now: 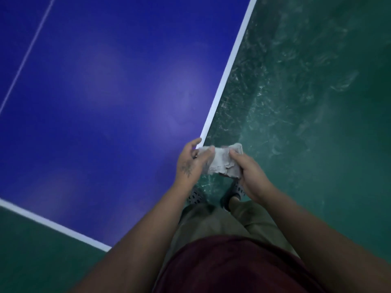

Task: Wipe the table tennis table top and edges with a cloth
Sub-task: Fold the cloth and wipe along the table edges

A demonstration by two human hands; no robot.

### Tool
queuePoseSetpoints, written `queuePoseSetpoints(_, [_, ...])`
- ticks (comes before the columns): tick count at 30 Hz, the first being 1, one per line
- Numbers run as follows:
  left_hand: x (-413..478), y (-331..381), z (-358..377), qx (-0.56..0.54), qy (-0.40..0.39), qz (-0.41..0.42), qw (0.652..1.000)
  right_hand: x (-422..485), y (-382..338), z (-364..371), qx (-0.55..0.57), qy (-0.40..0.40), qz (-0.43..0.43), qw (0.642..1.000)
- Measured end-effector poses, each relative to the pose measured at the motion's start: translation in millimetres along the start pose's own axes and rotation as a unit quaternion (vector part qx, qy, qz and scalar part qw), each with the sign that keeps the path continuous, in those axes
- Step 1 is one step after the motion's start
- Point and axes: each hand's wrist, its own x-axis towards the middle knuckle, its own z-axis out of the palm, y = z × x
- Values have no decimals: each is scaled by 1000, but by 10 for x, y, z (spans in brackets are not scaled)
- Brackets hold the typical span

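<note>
A dark red shirt (pixel 232 269) fills the bottom of the view, nearest the camera, with two bare forearms reaching forward from either side of it. Between the hands is the cloth (pixel 221 163), a pale grey, crumpled and bunched rag with ragged edges, held up in the air and lying on nothing. The left hand (pixel 190 163) holds the cloth's left end, thumb and fingers curled round it, with one finger raised more loosely above the rest; a small dark mark shows on the back of this hand. The right hand (pixel 252 175) grips the cloth's right end, fingers wrapped beneath it and the thumb pressed on top. The cloth hangs just beside the counter's right side, mostly over the floor, with its left end overlapping the near end of the white edge line (pixel 228 68). The counter (pixel 105 106) is a blue table tennis top that spreads across the left and middle of the view, faintly glossy with soft pale reflections. A thin white centre line (pixel 27 53) crosses its far left part, and a broader white band (pixel 53 223) runs along its near end. The corner where the two edges meet is hidden behind the left forearm. Below the hands are khaki trousers (pixel 211 225) and a pair of perforated shoes (pixel 194 196) standing on the green floor (pixel 317 102), which is scuffed with pale marks close to the counter.
</note>
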Motion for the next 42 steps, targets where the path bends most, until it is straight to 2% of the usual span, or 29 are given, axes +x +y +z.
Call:
queuePoseSetpoints(4, [-198,-113,-196,21,66,6,998,-34,25,136,-100,45,41,993])
queuePoseSetpoints(6, [-263,-171,-325,34,101,15,994,4,65,204,-186,46,43,981])
queuePoseSetpoints(12, [-408,-536,-632,4,231,34,972,284,138,587,-410,-75,43,908])
queuePoseSetpoints(16, [-336,-844,-769,-3,356,64,932,567,309,945,-483,-132,-5,865])
queuePoseSetpoints(22, [-168,-1098,-845,165,490,63,854,790,671,1370,-526,-183,-39,830])
queuePoseSetpoints(24, [-90,-1160,-755,192,499,44,844,820,747,1421,-527,-193,-40,827])
queuePoseSetpoints(26, [-25,-1220,-629,207,482,26,851,813,771,1415,-515,-193,-60,833])
queuePoseSetpoints(29, [49,-1292,-463,226,453,3,862,774,748,1203,-514,-194,-134,825])
queuePoseSetpoints(32, [139,-1299,-403,219,467,-19,857,809,617,877,-558,-183,-225,778])
queuePoseSetpoints(36, [357,-1223,-602,237,496,-15,835,1041,427,652,-642,-142,-340,673])
queuePoseSetpoints(39, [618,-1199,-1030,313,480,13,820,1275,340,582,-694,-136,-378,598])
queuePoseSetpoints(42, [1031,-1079,-1685,403,442,72,798,1426,251,535,-727,-138,-377,557])
